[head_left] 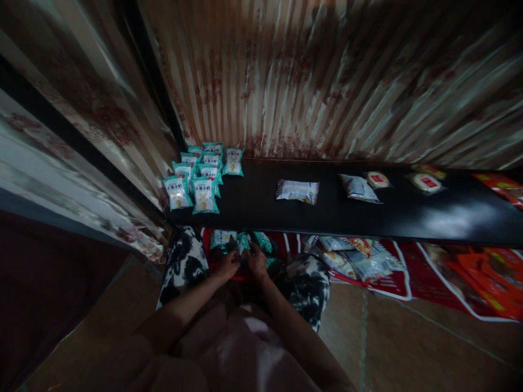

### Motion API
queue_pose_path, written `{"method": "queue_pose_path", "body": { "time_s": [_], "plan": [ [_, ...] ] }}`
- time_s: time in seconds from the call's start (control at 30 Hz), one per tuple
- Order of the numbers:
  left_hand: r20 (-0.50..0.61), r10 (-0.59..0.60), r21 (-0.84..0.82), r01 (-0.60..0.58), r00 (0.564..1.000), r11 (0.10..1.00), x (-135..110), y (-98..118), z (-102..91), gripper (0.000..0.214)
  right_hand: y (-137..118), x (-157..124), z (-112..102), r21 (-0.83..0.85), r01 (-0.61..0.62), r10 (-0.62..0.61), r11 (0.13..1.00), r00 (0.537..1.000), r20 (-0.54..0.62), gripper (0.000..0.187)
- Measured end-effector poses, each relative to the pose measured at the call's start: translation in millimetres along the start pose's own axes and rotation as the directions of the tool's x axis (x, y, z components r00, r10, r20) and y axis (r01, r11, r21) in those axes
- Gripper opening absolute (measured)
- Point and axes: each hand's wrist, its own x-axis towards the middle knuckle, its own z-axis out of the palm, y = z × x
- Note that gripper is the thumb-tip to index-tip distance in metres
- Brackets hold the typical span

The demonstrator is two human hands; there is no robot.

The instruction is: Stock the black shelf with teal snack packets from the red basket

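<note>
My left hand and my right hand reach down below the black shelf, between my knees in black-and-white patterned trousers. Both hands have their fingers curled on teal snack packets that lie in a red bag on the floor. On the shelf's left end, several more teal snack packets are laid in overlapping rows.
Along the shelf lie a white packet, a clear packet and two round red-labelled packs. Under the shelf sit red and orange bags with more packets. A rusty corrugated wall stands behind.
</note>
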Motion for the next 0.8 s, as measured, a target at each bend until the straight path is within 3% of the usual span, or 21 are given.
{"method": "queue_pose_path", "body": {
  "time_s": [0.23,0.33,0.47,0.63,0.8],
  "plan": [
    [-0.089,0.126,0.076,-0.119,0.988,0.99,-12,18,-14.9,0.031,-14,-8,-16,0.032,0.091,-0.091,0.995,0.996,0.022,0.032],
    [-0.126,0.186,0.13,-0.169,0.975,0.977,-16,23,-26.0,0.04,-19,-10,-28,0.041,0.182,-0.185,0.982,0.98,0.07,0.032],
    [-0.004,0.242,0.136,-0.239,0.97,0.961,-20,24,-39.0,0.056,-27,-11,-45,0.066,0.216,-0.223,0.974,0.964,0.142,0.03],
    [0.118,0.19,0.017,-0.193,0.975,0.981,-24,27,-48.6,0.069,-42,-8,-65,0.114,0.235,-0.258,0.965,0.931,0.259,0.029],
    [0.315,0.237,-0.137,-0.203,0.919,0.97,-32,41,-56.6,0.064,-63,-5,-77,0.223,0.198,-0.262,0.955,0.914,0.31,0.03]
  ]
}}
